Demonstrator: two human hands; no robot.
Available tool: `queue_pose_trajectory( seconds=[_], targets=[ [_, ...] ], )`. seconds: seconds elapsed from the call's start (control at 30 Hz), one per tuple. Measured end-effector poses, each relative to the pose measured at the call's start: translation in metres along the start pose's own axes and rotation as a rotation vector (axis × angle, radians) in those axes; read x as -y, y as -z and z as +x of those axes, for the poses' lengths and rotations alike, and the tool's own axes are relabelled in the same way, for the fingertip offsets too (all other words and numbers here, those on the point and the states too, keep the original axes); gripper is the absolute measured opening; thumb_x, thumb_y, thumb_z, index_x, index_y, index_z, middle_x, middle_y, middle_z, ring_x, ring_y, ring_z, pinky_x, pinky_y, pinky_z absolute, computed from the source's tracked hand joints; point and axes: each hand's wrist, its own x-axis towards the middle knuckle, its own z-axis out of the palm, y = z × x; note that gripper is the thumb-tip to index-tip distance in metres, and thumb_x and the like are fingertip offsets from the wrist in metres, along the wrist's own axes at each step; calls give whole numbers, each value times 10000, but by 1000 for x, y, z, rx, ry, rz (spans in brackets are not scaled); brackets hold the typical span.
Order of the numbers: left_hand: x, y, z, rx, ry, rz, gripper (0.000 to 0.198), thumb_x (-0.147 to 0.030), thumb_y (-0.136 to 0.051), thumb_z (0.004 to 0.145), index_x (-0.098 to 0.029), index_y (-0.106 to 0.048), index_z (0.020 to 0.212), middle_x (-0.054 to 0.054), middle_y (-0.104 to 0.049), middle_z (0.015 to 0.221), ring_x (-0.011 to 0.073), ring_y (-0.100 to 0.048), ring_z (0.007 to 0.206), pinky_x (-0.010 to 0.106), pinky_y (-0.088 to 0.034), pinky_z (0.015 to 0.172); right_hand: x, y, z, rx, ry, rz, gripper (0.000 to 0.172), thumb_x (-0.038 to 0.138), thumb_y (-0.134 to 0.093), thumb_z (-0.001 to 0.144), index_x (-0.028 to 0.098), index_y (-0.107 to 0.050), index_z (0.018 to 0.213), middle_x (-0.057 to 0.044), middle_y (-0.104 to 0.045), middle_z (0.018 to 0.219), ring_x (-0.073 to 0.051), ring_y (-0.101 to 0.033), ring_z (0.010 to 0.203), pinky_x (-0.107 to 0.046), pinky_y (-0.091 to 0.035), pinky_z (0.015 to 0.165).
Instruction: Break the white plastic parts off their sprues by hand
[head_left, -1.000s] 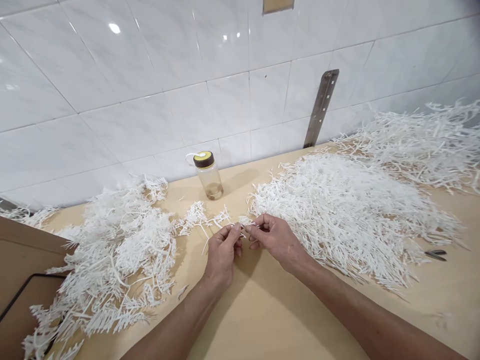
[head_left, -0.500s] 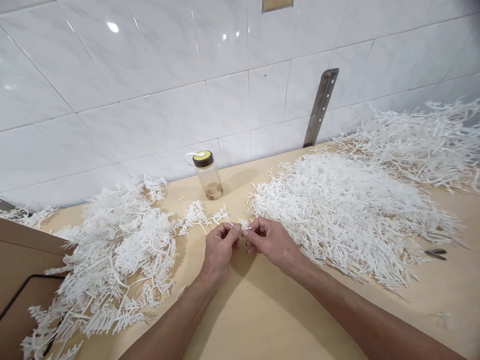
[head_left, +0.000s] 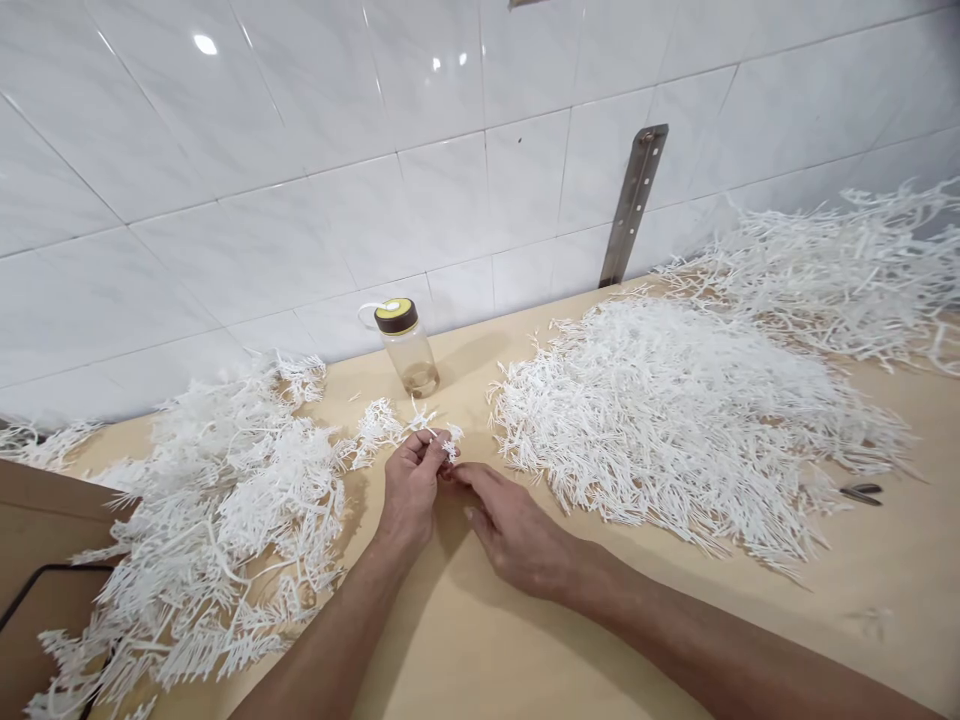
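Note:
My left hand (head_left: 412, 485) is closed, pinching a white branched sprig (head_left: 448, 450) between thumb and fingers; it looks like plastic. My right hand (head_left: 517, 530) reaches in from the right, its index finger stretched to the left fingertips and its thumb held apart. Whether its fingertips touch the sprig is hard to see. Left of my hands lies a loose heap of tangled white branched sprigs (head_left: 247, 500), with a small cluster (head_left: 377, 425) trailing off towards my left hand. On the right spreads a denser pile of thin white pieces (head_left: 675, 430).
A clear bottle (head_left: 411, 360) with a yellow and dark lid stands behind my hands. A perforated metal bracket (head_left: 634, 205) rises against the tiled wall. Further white strands (head_left: 847, 270) lie at the back right. A small dark tool (head_left: 862, 494) rests at right; a brown box (head_left: 52, 540) stands at left.
Both hands were pinching together at the sprig. Now my left hand has moved slightly left with it, and my right hand has turned, its thumb and index finger spread apart.

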Motion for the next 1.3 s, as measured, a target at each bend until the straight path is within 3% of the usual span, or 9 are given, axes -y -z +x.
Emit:
queue_pose_trajectory(
  seconds=[0.13,0.27,0.4,0.63,0.77,0.93,1.07,1.3],
  targets=[
    [-3,5,4,34,15,-3,292,-379,-792,729,-160,-600,711,-27,-554,646,74,-442,562,206,-362,549,-8,-3,0,35,138,-275,458,116,-467,908,170,-495,1363,-161,-547,1389,-289,-444,1356,-525,-371,1146],
    [-2,5,1,113,55,26,340,-429,-780,741,-159,-585,673,-21,-545,634,79,-458,560,210,-367,543,-27,10,8,-86,90,-399,404,150,-465,930,135,-520,1330,-187,-561,1362,-316,-460,1334,-555,-355,1142],
    [0,2,-3,132,84,86,387,-464,-770,749,-168,-537,660,-40,-499,572,69,-415,502,199,-322,490,-44,29,16,-236,-19,-335,333,146,-420,953,139,-542,1262,-174,-627,1244,-279,-589,1160,-494,-490,1001],
    [1,-1,-3,123,1,190,404,-487,-747,770,-176,-517,655,-55,-464,500,60,-356,449,184,-261,433,-40,40,19,-388,-15,-279,275,142,-449,924,139,-593,1157,-165,-688,1115,-268,-650,1047,-446,-523,932],
    [8,1,-2,165,-23,263,405,-511,-715,797,-181,-521,668,-66,-433,474,60,-323,436,185,-237,424,-27,32,17,-370,24,-58,219,202,-456,959,175,-606,1116,-110,-703,1037,-211,-684,935,-378,-565,849],
    [14,2,-2,165,-93,320,394,-505,-711,804,-177,-533,675,-69,-417,485,65,-334,464,189,-258,449,-35,19,19,-359,-174,295,253,331,-417,996,183,-605,1080,-68,-692,932,-139,-686,666,-295,-598,621],
    [16,0,-3,164,-96,314,381,-501,-703,809,-176,-544,687,-66,-426,517,65,-326,466,200,-252,446,-40,18,19,-341,-232,316,256,361,-417,992,193,-608,1020,-28,-668,831,-98,-591,502,-240,-529,475],
    [15,-2,-8,183,-117,315,366,-494,-683,817,-171,-564,694,-44,-472,581,79,-376,514,214,-303,485,-30,22,12,-317,-219,256,237,359,-485,972,183,-637,1021,17,-592,627,-110,-559,487,-226,-497,469]
  ],
)
